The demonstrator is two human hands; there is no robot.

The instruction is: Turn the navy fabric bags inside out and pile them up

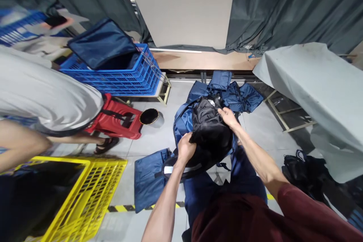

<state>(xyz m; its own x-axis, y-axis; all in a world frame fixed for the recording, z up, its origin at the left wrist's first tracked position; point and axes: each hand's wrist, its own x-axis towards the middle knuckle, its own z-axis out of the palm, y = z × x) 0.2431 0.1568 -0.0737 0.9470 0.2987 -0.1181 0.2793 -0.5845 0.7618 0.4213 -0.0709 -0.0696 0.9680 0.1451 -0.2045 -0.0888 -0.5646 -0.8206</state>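
Both hands clamp the black backpack [211, 132] mid-scene, over blue bags: left hand [185, 147] near edge, right hand [228, 118] far top. Loose straps, probably, could snag the blue bags [227, 90] underneath.

Workshop: stacked blue crates [124, 73], curtains [283, 3], floor tape [121, 208].

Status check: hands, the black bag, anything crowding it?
Left hand and right hand both gripping black backpack. Backpack held above blue bags on the floor. Another person at left by yellow crate, not touching it.
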